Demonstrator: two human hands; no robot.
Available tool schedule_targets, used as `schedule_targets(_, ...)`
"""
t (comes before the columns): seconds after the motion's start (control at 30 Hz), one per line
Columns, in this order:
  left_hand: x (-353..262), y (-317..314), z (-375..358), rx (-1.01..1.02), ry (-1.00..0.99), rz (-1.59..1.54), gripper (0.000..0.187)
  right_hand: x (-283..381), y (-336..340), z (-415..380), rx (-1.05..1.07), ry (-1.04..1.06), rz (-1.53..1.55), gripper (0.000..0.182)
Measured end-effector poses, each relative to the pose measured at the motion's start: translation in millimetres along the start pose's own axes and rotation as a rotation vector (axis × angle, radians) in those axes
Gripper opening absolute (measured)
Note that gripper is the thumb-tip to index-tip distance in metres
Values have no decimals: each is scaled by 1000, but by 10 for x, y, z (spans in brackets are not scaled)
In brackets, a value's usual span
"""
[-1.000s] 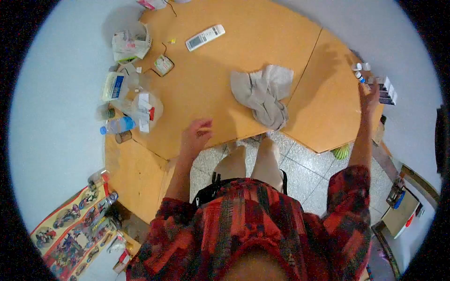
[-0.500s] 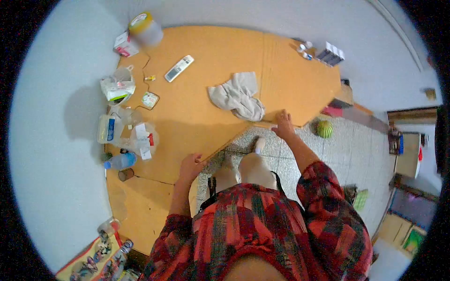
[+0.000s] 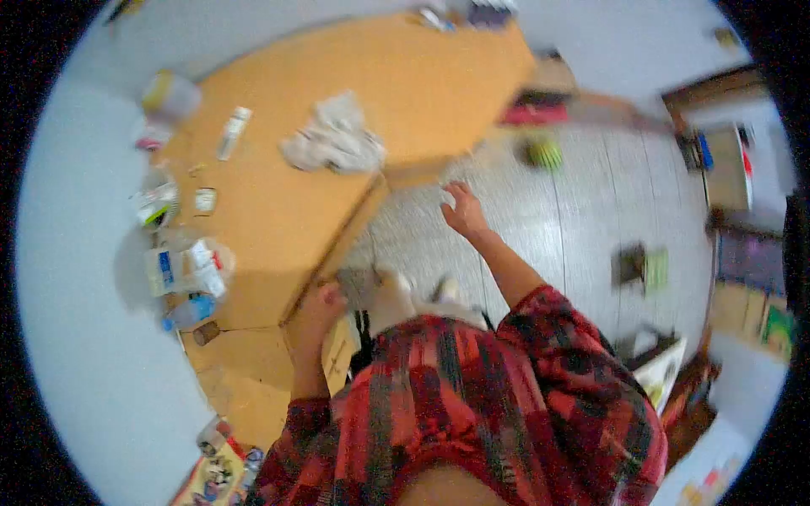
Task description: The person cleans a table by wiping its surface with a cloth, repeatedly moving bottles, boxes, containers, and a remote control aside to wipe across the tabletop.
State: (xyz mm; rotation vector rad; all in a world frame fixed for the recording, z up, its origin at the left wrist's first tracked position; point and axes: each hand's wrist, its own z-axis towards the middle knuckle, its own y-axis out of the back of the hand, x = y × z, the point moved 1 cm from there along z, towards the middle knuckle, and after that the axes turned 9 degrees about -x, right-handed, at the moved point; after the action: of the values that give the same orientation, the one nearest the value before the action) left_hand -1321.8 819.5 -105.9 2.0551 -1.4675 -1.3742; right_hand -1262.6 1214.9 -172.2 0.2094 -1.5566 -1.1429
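My right hand (image 3: 464, 211) hangs over the floor just off the table's edge, fingers apart with nothing in them. Smeared by motion, my left hand (image 3: 321, 309) is beside the near edge of the wooden table (image 3: 278, 207), at its inner corner. A crumpled pale grey cloth (image 3: 336, 139) lies on the tabletop, close to the bend in the edge. Farther left on the same surface rest a white remote control (image 3: 234, 133) and a small square white item (image 3: 205, 200).
Along the wall stand a yellow-lidded container (image 3: 171, 95), plastic bags (image 3: 154, 198), a blue-tinted bottle (image 3: 192, 312) and a brown cup (image 3: 205, 333). A striped green ball-like thing, perhaps a watermelon (image 3: 544, 153), sits on the tiled floor (image 3: 582, 219). A doorway opens at right.
The view has swung right, so the table and cloth sit farther left. My right hand has come off the table's edge; my left hand stays near it.
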Motion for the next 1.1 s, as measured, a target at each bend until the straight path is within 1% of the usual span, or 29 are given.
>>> schedule_targets(0.03, 88, -40, 74, -7, -45, -30, 32, -125, 64, -310, -10, -7, 67, 43)
schedule_targets(0.07, 100, -93, 167, -41, -88, -69, 31, -295, 134, -587, 1, -59, 63, 43)
schedule_targets(0.1, -4, -114, 155, -106, -104, -104, 30, -496, 203, -885, 48, -222, 77, 41)
schedule_targets(0.13, -107, -4, 17, -189, -105, -126, 29, -620, 241, -1206, 109, -376, 111, 39)
schedule_targets(0.17, -249, -6, 65, -184, -108, -110, 29, -949, 306, -1345, 13, -329, 30, 37)
schedule_targets(0.2, -327, -58, 46, -198, 11, -230, 32, -1150, 400, -1632, -4, -432, -57, 35)
schedule_targets(0.23, -505, -177, 228, -205, 131, -341, 34, -1434, 427, -1792, -40, -448, -133, 35)
schedule_targets(0.27, -692, -294, 302, -213, 131, -337, 34, -1657, 552, -1916, -73, -446, -208, 35)
schedule_targets(0.33, -852, -419, 283, -157, -14, -289, 32, -1823, 747, -2113, 33, -1017, 178, 36)
schedule_targets(0.37, -1027, -512, 229, -137, -22, -367, 30, -2363, 576, -2398, 134, -819, 40, 35)
schedule_targets(0.4, -1197, -577, 142, -135, -27, -438, 29, -1910, 972, -2128, 209, -1108, 319, 34)
schedule_targets(0.47, -1145, -867, 195, -172, -190, -440, 30, -2403, 985, -2179, 389, -1168, 328, 29)
schedule_targets(0.5, -1218, -922, 172, -148, -195, -368, 31, -2453, 1108, -2142, 361, -1161, 325, 27)
schedule_targets(0.53, -1226, -985, 89, -108, -185, -303, 33, -2315, 1289, -2005, 300, -1255, 380, 28)
schedule_targets(0.57, -1248, -983, 39, -147, -160, -311, 33, -2369, 1314, -1953, 300, -1150, 334, 29)
schedule_targets(0.6, -1273, -942, 34, -109, -175, -237, 35, -2385, 1294, -1867, 197, -1164, 430, 29)
schedule_targets(0.63, -1252, -893, 59, -72, -190, -167, 36, -2324, 1249, -1728, 224, -1131, 424, 29)
schedule_targets(0.7, -1002, -782, 15, -122, -175, -147, 37, -2074, 1235, -1499, 199, -1121, 495, 28)
schedule_targets(0.77, -746, -708, 62, -144, -174, -128, 38, -1881, 1013, -1304, 288, -1046, 480, 27)
schedule_targets(0.83, -570, -586, 85, -209, -67, -246, 39, -1575, 807, -1055, 429, -965, 458, 27)
schedule_targets(0.87, -518, -484, 144, -226, -78, -263, 39, -1375, 679, -917, 487, -896, 392, 27)
schedule_targets(0.9, -446, -380, 205, -230, -39, -235, 40, -1198, 585, -768, 545, -830, 318, 26)
schedule_targets(0.93, -403, -274, 250, -239, -4, -208, 40, -1017, 525, -626, 589, -608, 214, 26)
schedule_targets(0.97, -325, -188, 318, -257, -14, -225, 40, -835, 431, -497, 599, -526, 157, 26)
schedule_targets(1.03, -185, -132, 485, -332, -76, -460, 39, -504, 271, -211, 555, -25, 93, 26)
schedule_targets(1.07, -90, -100, 566, -340, -78, -481, 39, -385, 206, -100, 520, -80, 8, 22)
schedule_targets(1.1, -131, 50, 583, -373, -54, -354, 39, -176, 160, 34, 522, -67, -10, 22)
